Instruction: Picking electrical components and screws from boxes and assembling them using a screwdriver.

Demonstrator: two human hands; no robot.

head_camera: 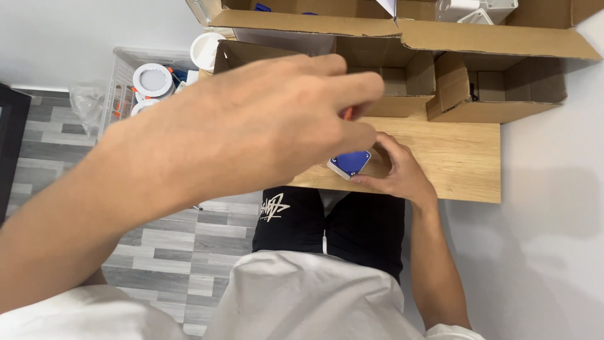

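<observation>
Head view: L hand (251, 119) is raised close to the cam, fingers curled together, tips pinching a small orange thing (346, 113), mostly hidden, can't tell what. R hand (393, 170) rests on the wooden table (459, 157) near its front edge, fingers clamped round a small white-and-blue square part (349, 162), tilted. Open cardboard boxes (497, 88) sit behind it. White basket (135, 82) w/ round white lamps stands on the floor at left.

open brown cardboard boxes (402, 69) — rear of the wooden table (465, 157).
</observation>
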